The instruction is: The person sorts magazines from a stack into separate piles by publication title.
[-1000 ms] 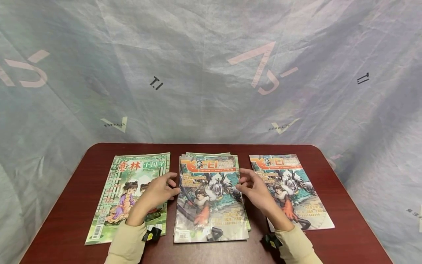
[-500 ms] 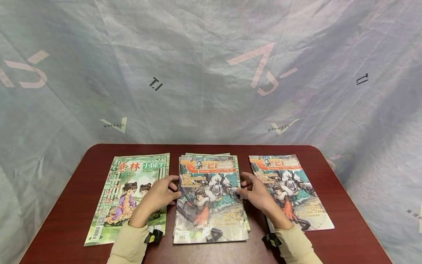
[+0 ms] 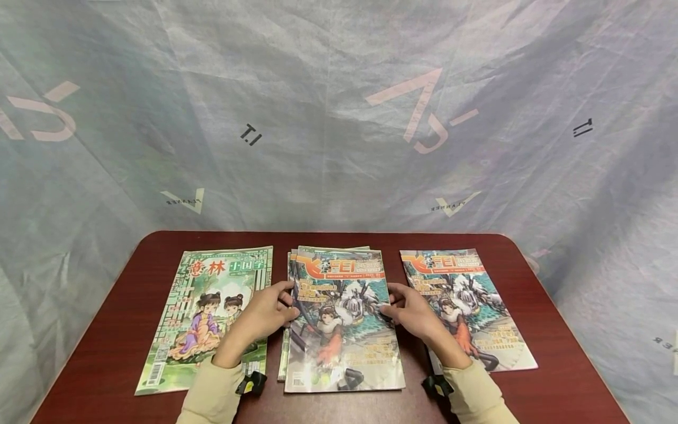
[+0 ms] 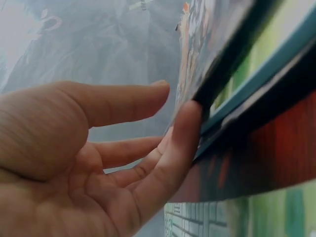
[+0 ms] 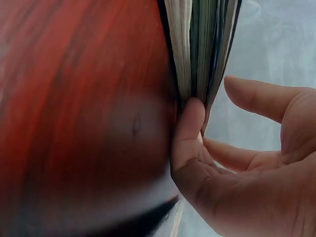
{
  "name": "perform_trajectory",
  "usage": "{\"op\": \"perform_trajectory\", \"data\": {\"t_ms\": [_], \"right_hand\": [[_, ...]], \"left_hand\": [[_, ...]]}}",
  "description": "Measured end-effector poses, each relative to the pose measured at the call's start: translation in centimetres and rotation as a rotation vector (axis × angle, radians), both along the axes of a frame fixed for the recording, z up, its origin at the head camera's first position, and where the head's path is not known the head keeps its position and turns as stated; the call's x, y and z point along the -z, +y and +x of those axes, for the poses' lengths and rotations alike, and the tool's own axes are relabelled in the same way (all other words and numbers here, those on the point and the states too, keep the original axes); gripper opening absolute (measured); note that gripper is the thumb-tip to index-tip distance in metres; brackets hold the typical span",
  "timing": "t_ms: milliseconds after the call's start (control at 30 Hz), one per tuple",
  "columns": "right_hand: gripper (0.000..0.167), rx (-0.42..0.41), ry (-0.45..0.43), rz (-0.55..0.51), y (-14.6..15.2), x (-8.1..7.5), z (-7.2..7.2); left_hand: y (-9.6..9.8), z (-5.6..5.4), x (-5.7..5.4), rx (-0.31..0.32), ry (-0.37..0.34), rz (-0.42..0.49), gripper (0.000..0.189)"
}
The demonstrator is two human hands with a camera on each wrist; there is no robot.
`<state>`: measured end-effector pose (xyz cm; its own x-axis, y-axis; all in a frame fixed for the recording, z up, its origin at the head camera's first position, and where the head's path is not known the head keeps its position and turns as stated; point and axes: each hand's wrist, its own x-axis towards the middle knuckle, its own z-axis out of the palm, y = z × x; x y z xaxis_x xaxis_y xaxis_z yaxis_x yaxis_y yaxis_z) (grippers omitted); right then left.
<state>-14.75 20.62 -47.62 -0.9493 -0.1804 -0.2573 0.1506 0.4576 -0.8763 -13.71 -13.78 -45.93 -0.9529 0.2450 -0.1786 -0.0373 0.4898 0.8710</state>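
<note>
In the head view, a stack of magazines lies in the middle of the table, topped by a magazine with a grey-teal cover and orange title (image 3: 344, 353). Its top magazine sits offset to the right of those below. My left hand (image 3: 267, 312) touches the stack's left edge. In the left wrist view, a fingertip (image 4: 189, 116) presses against the top magazine's edge and the thumb stays close over the cover. From the other side, my right hand (image 3: 415, 312) touches the right edge. In the right wrist view, one finger (image 5: 190, 123) lies along the page edges, with the thumb near the cover.
A green magazine (image 3: 180, 353) lies to the left, partly behind the left forearm. On the right lies another magazine with the orange title (image 3: 508, 353). The dark red table (image 3: 561, 377) meets a grey printed cloth (image 3: 328, 176) at its back edge.
The top magazine of the middle stack has slid slightly right, uncovering left edges of those beneath. My left hand has moved right with it; my right hand has hardly moved.
</note>
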Motion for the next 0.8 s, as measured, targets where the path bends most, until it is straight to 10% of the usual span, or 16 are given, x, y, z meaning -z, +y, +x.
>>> {"op": "perform_trajectory", "data": {"t_ms": [800], "right_hand": [[0.073,-0.046,0.018,-0.063,1.2,-0.2,-0.3]], "left_hand": [[1.4,0.4,-0.4,-0.023,-0.085,0.069,0.09]]}}
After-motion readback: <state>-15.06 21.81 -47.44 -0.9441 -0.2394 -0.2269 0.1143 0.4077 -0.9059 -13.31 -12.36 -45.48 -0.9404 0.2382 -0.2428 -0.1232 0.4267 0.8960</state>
